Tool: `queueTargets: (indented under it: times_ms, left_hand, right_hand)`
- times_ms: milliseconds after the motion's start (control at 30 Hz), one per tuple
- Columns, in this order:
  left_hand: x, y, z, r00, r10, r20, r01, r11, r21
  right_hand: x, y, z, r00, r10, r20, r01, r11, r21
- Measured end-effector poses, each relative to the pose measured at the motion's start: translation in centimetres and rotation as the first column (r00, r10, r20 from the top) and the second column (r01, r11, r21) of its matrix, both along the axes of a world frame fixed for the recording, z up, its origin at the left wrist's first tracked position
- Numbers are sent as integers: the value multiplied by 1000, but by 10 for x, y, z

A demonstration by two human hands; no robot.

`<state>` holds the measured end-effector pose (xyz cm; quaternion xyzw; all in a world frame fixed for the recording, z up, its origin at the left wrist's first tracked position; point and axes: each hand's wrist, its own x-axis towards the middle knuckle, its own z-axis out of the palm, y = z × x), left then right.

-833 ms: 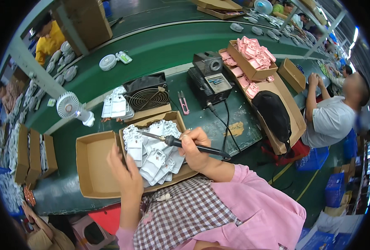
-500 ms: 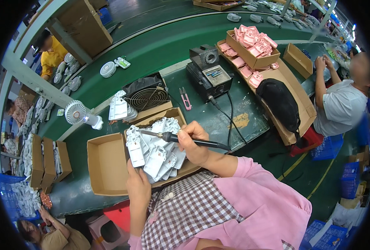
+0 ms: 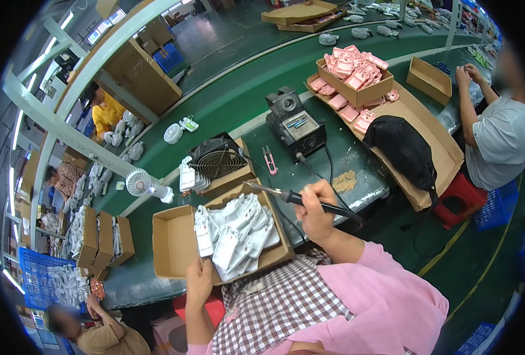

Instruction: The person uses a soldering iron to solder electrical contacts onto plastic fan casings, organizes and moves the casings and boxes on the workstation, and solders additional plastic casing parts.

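My right hand (image 3: pixel 317 216) grips the black handle of a soldering iron (image 3: pixel 295 197). The metal tip points up and left, above the far rim of a cardboard box (image 3: pixel 283 251), apart from the parts inside. A heap of white plastic housings (image 3: pixel 244 234) fills that box. At its near left corner my left hand (image 3: pixel 199 281) is closed, thumb and fingers pinched at the lower end of a white plastic housing (image 3: pixel 204 239); the fingers partly hide the grip. Left of this, a second cardboard box (image 3: pixel 173 242) stands with its bare bottom showing.
Behind the boxes are a round-grilled fan (image 3: pixel 218 164), pink-handled snips (image 3: pixel 269 161) and a soldering station (image 3: pixel 298 127). Pink housings (image 3: pixel 357 68) fill a box at the right, near a black bag (image 3: pixel 401 154). A white handheld fan (image 3: pixel 147 184) stands left. Co-workers sit at both sides.
My right hand has drawn the soldering iron back to the right, its tip lifted off the white housings. My left hand stays at the box corner. The whole view has shifted.
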<state>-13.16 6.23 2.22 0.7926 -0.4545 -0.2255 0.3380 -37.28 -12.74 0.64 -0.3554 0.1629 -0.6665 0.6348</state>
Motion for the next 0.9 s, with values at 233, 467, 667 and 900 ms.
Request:
queueTargets:
  times_ms: [233, 467, 667, 900]
  left_hand:
    - [3, 16, 116, 988, 34, -152, -32, 999, 20]
    - [35, -56, 218, 993, 95, -64, -99, 994, -53]
    - [96, -175, 225, 994, 104, 34, -101, 993, -60]
    - [193, -358, 117, 992, 119, -31, -121, 991, -49]
  right_hand:
    - [-48, -5, -6, 986, -137, 99, 137, 991, 15]
    - [-58, -10, -9, 978, -172, 115, 168, 985, 47]
    - [-44, -19, 0, 953, -302, -42, 303, 952, 33]
    - [-32, -36, -1, 916, -341, -210, 347, 938, -11]
